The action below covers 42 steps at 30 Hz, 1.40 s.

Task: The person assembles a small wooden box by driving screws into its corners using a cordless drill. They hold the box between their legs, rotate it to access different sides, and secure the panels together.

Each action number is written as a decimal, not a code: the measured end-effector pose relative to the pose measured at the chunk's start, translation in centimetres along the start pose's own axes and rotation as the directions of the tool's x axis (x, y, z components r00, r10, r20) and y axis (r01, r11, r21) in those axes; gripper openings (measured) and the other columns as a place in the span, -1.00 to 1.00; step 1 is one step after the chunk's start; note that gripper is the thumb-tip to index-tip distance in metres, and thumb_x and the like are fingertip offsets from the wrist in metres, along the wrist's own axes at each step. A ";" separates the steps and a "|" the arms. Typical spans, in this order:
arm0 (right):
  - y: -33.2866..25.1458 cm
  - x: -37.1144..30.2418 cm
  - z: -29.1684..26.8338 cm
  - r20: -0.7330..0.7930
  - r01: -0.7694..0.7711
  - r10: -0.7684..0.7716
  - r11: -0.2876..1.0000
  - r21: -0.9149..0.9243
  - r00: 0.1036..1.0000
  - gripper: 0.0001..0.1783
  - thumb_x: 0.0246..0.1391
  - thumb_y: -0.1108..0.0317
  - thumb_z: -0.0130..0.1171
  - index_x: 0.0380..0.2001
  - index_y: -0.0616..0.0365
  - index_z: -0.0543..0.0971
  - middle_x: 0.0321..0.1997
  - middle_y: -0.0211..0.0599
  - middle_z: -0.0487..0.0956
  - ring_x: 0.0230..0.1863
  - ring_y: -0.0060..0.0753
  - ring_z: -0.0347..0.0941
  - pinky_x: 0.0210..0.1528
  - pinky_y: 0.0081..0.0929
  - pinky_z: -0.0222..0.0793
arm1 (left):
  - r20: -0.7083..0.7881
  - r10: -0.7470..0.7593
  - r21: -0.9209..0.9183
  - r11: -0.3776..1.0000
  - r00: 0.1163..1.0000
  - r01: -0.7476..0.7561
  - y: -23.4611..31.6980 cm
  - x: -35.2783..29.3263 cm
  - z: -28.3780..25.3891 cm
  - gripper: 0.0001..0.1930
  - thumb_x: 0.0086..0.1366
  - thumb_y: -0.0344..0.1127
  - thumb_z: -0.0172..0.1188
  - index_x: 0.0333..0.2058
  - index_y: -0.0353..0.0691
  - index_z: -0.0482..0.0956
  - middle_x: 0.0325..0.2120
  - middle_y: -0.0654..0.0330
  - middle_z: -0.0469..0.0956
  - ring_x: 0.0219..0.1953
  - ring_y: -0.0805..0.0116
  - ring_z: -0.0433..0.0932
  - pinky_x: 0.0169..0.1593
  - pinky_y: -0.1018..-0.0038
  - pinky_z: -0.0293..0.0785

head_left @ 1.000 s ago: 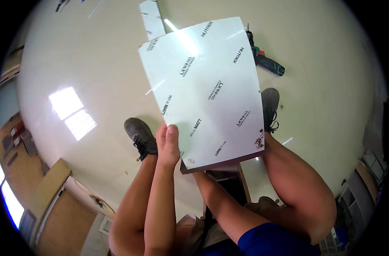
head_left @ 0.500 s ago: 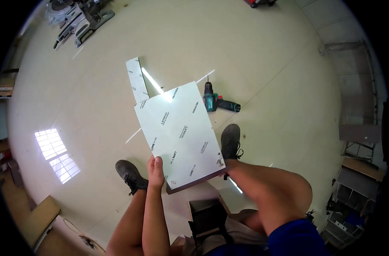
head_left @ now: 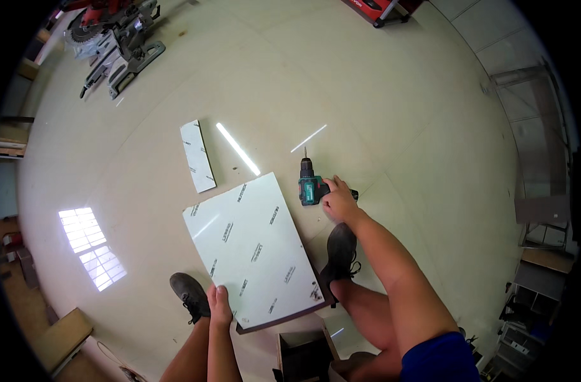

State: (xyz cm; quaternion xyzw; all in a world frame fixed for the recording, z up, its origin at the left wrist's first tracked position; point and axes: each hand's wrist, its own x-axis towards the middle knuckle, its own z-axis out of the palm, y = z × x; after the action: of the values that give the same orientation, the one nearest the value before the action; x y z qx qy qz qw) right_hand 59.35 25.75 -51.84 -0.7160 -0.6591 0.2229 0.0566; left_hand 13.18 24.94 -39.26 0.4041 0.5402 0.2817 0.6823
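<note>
A rectangular panel [head_left: 252, 254], faced with printed white protective film and dark along its near edge, is tilted between my feet. My left hand [head_left: 219, 304] grips its near left edge, thumb on top. On the right, my right hand [head_left: 339, 198] is closed round the grip of a green and black cordless drill [head_left: 309, 190], which lies on the floor with its bit pointing away from me. Beyond the panel's far left corner lies a narrow strip of the same white-filmed board [head_left: 197, 156].
A mitre saw [head_left: 121, 54] stands at the far left. Red equipment [head_left: 381, 9] is at the far edge. A wooden box [head_left: 303, 350] sits beneath me, close to the panel. Shelving [head_left: 519, 318] lines the right side, and a wooden board [head_left: 61, 340] lies at lower left.
My right hand has come from under the panel's right side to the drill and taken its grip. The panel sits lower in view, with my left hand still on it.
</note>
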 end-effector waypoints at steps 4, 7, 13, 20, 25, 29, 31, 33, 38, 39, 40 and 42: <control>1.1 0.6 0.9 -0.041 -0.055 0.050 0.988 -0.144 0.998 -0.95 -0.16 0.36 0.33 -0.60 0.04 0.66 0.44 -0.05 0.24 0.35 0.27 0.20 0.33 0.15 0.15 | 0.029 -0.021 -0.044 0.999 0.999 0.022 1.2 -0.1 1.0 -0.27 0.34 0.26 0.08 0.01 -0.47 0.49 -0.17 0.13 0.60 -0.17 0.39 0.56 -0.12 0.45 0.48; 3.2 0.7 1.4 -0.165 0.102 -0.100 0.995 0.006 0.981 -0.92 -0.15 0.33 0.32 -0.62 0.03 0.65 0.39 -0.06 0.30 0.23 0.13 0.34 0.20 0.03 0.29 | 0.051 0.010 -0.078 0.997 0.999 -0.006 1.3 0.5 1.7 -0.24 0.31 0.29 0.11 0.01 -0.47 0.49 -0.17 0.12 0.60 -0.17 0.37 0.57 -0.13 0.44 0.48; 0.4 0.3 0.1 -0.018 0.087 -0.086 0.995 0.056 0.996 -0.92 -0.16 0.27 0.35 -0.61 -0.04 0.66 0.25 -0.11 0.41 0.05 -0.09 0.45 -0.05 -0.09 0.40 | 0.059 0.016 -0.253 0.967 0.998 0.000 2.6 0.7 1.4 -0.26 0.31 0.29 0.10 0.02 -0.42 0.45 -0.07 0.08 0.56 -0.03 0.32 0.53 0.02 0.40 0.44; 1.8 -1.6 -3.7 0.158 -0.141 0.082 0.902 0.409 0.984 -0.80 -0.19 0.18 0.44 -0.46 -0.01 0.74 -0.14 -0.07 0.61 -0.21 -0.16 0.59 -0.11 -0.31 0.50 | -0.421 0.292 0.057 0.954 0.859 -0.296 5.7 0.9 1.3 -0.72 0.44 -0.18 -0.01 -0.12 -0.32 0.35 -0.01 -0.03 0.51 0.11 0.22 0.44 0.26 0.30 0.26; -2.5 -8.0 -11.7 0.103 -0.278 0.272 0.750 0.600 0.957 -0.82 -0.14 0.26 0.44 -0.45 0.10 0.72 -0.38 -0.15 0.65 -0.27 -0.24 0.60 -0.18 -0.41 0.49 | -0.378 0.607 0.372 0.791 0.699 -0.485 11.8 -3.9 5.8 -0.80 0.19 -0.62 0.03 -0.19 -0.34 0.35 -0.13 -0.05 0.54 0.02 0.16 0.51 0.18 0.30 0.32; -7.5 -15.6 -21.2 -0.191 -0.113 0.217 0.889 0.444 0.957 -0.78 -0.12 0.22 0.46 -0.45 0.12 0.71 -0.04 0.05 0.61 -0.06 -0.10 0.60 -0.02 -0.36 0.49 | 0.064 0.503 0.194 0.841 0.862 -0.505 13.9 -8.8 14.0 -0.76 0.18 -0.56 0.17 -0.15 -0.34 0.51 -0.19 0.04 0.64 -0.12 0.26 0.64 0.03 0.37 0.52; -12.7 -19.1 -26.2 -0.311 -0.038 0.224 0.861 0.507 0.924 -0.81 -0.12 0.28 0.47 -0.43 0.11 0.71 0.06 0.10 0.56 0.03 -0.03 0.57 0.04 -0.32 0.48 | 0.293 0.211 -0.034 0.977 0.932 -0.210 14.5 -11.0 17.6 -0.52 0.24 -0.50 0.25 0.10 -0.36 0.32 0.03 -0.05 0.51 0.01 0.23 0.58 0.07 0.30 0.53; -17.1 -22.1 -28.8 -0.454 0.120 0.156 0.845 0.521 0.877 -0.85 -0.12 0.37 0.46 -0.42 0.10 0.71 0.10 0.13 0.54 0.07 -0.01 0.55 0.06 -0.28 0.47 | 0.494 0.197 -0.241 0.967 0.847 -0.085 12.4 -11.8 20.4 -0.17 0.30 -0.39 0.30 0.37 -0.28 -0.07 0.31 -0.12 0.17 0.30 0.06 0.29 0.25 0.20 0.38; -30.5 -31.7 -32.9 -0.680 0.395 0.011 0.807 0.439 0.733 -0.83 -0.23 0.53 0.44 -0.46 0.12 0.70 0.25 0.18 0.42 -0.05 -0.17 0.60 -0.04 -0.35 0.54 | 0.548 0.547 -0.534 0.811 0.633 -0.239 18.8 -19.3 23.7 -0.21 0.30 -0.37 0.28 0.39 -0.25 0.02 0.27 0.02 0.31 0.27 0.19 0.35 0.29 0.29 0.32; -32.2 -33.3 -33.1 -0.719 0.393 -0.092 0.881 0.263 0.688 -0.79 -0.26 0.49 0.49 -0.43 0.10 0.72 0.33 0.23 0.34 0.05 -0.09 0.58 0.07 -0.34 0.51 | 0.532 0.565 -0.505 0.809 0.631 -0.299 20.4 -21.7 23.3 -0.27 0.31 -0.38 0.27 0.36 -0.26 0.10 0.24 0.04 0.35 0.25 0.21 0.38 0.28 0.30 0.33; -33.6 -34.6 -33.2 -0.725 0.432 -0.126 0.866 0.253 0.677 -0.77 -0.27 0.48 0.50 -0.42 0.09 0.73 0.35 0.25 0.31 0.12 -0.04 0.54 0.13 -0.32 0.47 | 0.513 0.574 -0.463 0.811 0.638 -0.357 22.2 -24.7 22.3 -0.33 0.31 -0.39 0.26 0.33 -0.27 0.18 0.21 0.06 0.39 0.22 0.22 0.40 0.28 0.31 0.33; -35.6 -37.5 -33.8 -0.673 0.579 -0.250 0.750 0.319 0.696 -0.75 -0.22 0.47 0.51 -0.36 0.10 0.74 0.40 0.29 0.24 0.31 0.08 0.40 0.27 -0.26 0.37 | 0.461 0.619 -0.412 0.784 0.636 -0.464 22.9 -27.5 19.3 -0.49 0.32 -0.39 0.22 0.23 -0.30 0.37 0.15 0.11 0.46 0.14 0.28 0.48 0.24 0.34 0.38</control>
State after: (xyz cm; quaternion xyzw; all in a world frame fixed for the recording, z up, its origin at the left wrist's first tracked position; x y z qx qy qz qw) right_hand 38.74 1.04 0.95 -0.5312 -0.6733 0.1344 0.4965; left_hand 25.89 9.39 -3.88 0.5220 0.1201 0.4066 0.7401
